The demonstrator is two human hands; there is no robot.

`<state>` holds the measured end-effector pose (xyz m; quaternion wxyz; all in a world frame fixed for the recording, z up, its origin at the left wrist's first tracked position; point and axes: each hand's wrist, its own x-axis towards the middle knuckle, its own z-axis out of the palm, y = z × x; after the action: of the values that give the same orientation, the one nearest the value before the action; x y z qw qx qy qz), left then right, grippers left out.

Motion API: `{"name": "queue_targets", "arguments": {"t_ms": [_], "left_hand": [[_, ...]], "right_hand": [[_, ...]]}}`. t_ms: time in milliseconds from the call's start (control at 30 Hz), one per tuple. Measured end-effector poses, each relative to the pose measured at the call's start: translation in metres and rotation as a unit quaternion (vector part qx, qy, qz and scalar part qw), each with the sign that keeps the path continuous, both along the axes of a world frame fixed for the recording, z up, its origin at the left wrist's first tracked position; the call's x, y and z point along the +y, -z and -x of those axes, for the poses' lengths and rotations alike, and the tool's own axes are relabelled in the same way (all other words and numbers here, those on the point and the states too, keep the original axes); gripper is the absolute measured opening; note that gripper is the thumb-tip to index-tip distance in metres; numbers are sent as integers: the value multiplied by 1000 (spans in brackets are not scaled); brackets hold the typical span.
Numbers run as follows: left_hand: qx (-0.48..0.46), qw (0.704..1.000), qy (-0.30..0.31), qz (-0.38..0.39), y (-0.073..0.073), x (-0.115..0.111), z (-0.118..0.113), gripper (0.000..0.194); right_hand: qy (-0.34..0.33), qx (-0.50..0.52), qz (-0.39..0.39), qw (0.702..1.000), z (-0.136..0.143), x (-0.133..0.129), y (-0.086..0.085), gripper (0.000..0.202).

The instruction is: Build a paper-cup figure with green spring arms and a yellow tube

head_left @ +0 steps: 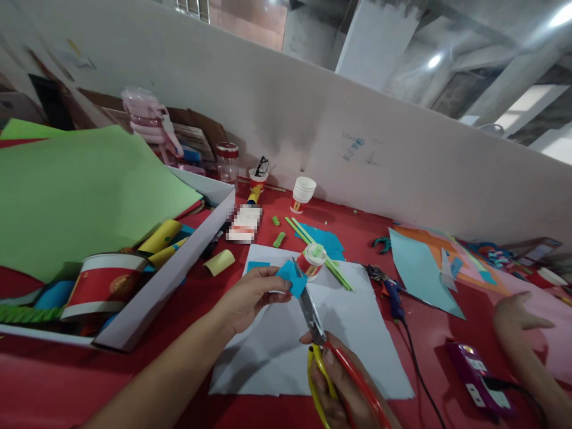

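Note:
Between the thumb and fingers of my left hand [257,295] is a small piece of blue paper [292,279]. My right hand [342,381] grips scissors [313,319] with one red and one yellow handle. Their blades reach up to the lower right edge of the blue paper; whether they are parted is hard to make out. Just behind the paper stands a red and white paper cup [314,262] with a bit of green on top. White paper sheets [286,357] lie under both hands, with another blue scrap [258,266] at their upper left.
On the left is a white box [179,253] holding green paper [84,196] and a larger cup [105,283]. Green strips [333,268] lie behind the cup. A glue gun [392,298] with a cord and a purple power strip [478,375] are rightward, near another person's hand [513,316].

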<state>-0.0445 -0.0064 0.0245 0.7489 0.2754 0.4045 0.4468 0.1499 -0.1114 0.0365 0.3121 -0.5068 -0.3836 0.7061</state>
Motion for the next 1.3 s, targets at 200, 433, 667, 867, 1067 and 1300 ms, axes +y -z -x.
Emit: {"name": "queue_targets", "arguments": {"t_ms": [200, 433, 667, 867, 1067, 1300], "left_hand": [[14, 1000, 16, -15, 0, -2, -1, 14], [7, 1000, 8, -14, 1, -2, -1, 16], [-3, 1000, -28, -3, -2, -1, -2, 18], [13, 999, -6, -32, -6, -1, 4, 15], [80, 967, 202, -131, -4, -8, 2, 9], [164, 948, 222, -161, -7, -5, 2, 4]], "right_hand": [[51, -20, 4, 998, 9, -4, 3, 66], [91, -33, -14, 995, 17, -8, 4, 58], [122, -44, -12, 991, 22, -10, 11, 67], [131, -41, -80, 987, 13, 3, 3, 62], [171, -64, -188, 965, 17, 36, -17, 53], [121, -74, -147, 979, 21, 54, -12, 49]]}}
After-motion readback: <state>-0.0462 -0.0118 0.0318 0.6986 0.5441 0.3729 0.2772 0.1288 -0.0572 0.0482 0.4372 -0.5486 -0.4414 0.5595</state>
